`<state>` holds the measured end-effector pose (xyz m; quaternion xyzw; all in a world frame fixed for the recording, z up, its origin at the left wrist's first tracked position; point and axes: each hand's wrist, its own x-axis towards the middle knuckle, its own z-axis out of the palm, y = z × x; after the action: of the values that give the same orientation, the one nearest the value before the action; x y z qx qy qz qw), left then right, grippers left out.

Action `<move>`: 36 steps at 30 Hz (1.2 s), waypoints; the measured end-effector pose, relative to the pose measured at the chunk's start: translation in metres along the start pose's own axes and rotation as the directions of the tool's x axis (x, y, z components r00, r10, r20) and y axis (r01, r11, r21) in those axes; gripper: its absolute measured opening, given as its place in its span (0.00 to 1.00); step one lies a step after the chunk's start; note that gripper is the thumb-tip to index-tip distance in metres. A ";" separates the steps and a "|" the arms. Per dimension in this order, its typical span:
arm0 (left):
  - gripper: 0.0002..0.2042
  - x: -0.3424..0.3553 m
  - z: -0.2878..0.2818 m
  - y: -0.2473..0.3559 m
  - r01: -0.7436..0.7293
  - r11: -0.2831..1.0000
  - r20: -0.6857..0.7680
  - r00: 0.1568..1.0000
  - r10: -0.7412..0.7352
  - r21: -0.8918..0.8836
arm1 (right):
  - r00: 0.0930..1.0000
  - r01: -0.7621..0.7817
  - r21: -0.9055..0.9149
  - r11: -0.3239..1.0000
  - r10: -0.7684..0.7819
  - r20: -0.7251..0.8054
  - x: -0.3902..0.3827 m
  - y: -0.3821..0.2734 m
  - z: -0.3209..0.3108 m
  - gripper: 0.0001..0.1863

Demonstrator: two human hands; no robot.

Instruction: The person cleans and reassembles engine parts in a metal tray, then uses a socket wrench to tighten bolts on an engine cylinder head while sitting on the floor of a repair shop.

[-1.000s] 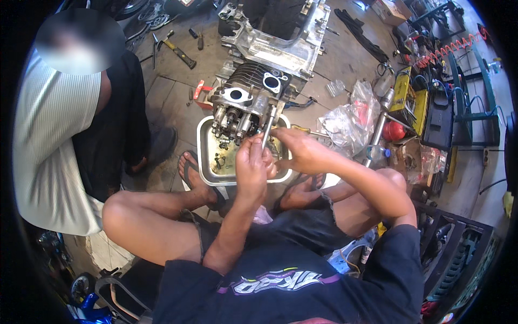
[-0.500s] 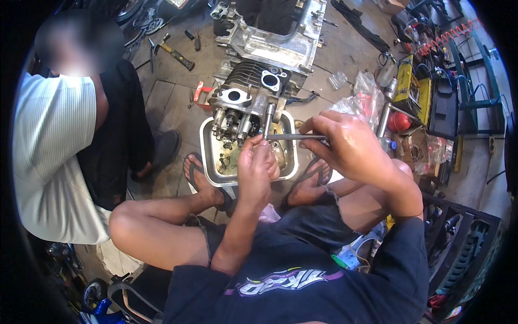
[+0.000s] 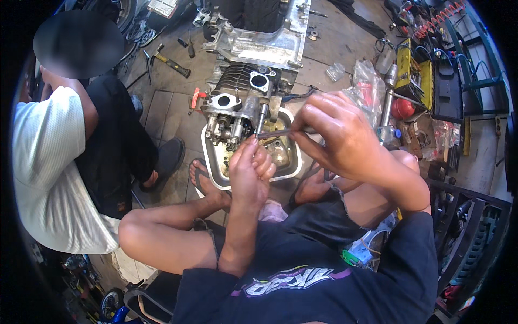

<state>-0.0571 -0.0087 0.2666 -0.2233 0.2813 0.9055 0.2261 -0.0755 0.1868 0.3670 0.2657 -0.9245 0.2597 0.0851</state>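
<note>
A finned engine cylinder [image 3: 233,81] with its open head [image 3: 226,127] lies over a white-rimmed tray [image 3: 294,171] between my feet. A metal socket wrench reaches the right side of the head: its upright shank [image 3: 261,117] stands against the engine, and its handle [image 3: 275,134] runs off to the right. My left hand [image 3: 251,173] is closed, thumb and fingertips pinching the wrench at its corner. My right hand [image 3: 337,132] is closed round the handle's far end. The shank's tip against the engine is too small to make out.
Another person in a white shirt [image 3: 51,167] sits close on the left. A hammer [image 3: 172,63] lies on the floor beyond. At right are plastic bags [image 3: 367,81], a yellow toolbox [image 3: 410,70], a red ball-shaped object [image 3: 403,108] and a dark rack [image 3: 469,232].
The whole view has shifted slightly. My right hand has swung the handle's far end a little away from me, so it now slants. Both hands keep their hold.
</note>
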 end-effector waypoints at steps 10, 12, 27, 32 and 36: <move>0.13 -0.002 0.000 -0.018 -0.245 0.838 0.032 0.964 0.263 0.487 | 0.950 -0.204 0.335 0.920 0.103 0.296 -0.039 0.042 0.120 0.19; 0.13 -0.008 0.003 -0.018 -0.210 0.885 0.009 0.974 0.227 0.416 | 0.943 -0.227 0.431 0.873 0.085 0.323 -0.037 0.037 0.137 0.17; 0.11 0.005 -0.003 0.001 0.125 0.986 -0.033 0.991 -0.129 -0.108 | 0.993 -0.108 -0.018 0.994 0.107 -0.056 -0.003 -0.020 0.007 0.09; 0.09 0.003 0.003 -0.001 0.001 0.995 -0.034 0.999 0.002 0.095 | 0.972 -0.122 -0.134 0.983 0.146 0.186 -0.006 -0.008 0.010 0.12; 0.10 0.008 0.001 -0.026 -0.223 0.942 -0.056 0.968 0.244 0.252 | 0.778 -0.277 -0.075 0.958 0.270 0.568 -0.021 0.035 0.069 0.14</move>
<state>-0.0499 0.0133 0.2528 -0.1978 0.4241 0.8740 0.1306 -0.0776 0.1852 0.2875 0.1949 -0.9341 0.1831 -0.2366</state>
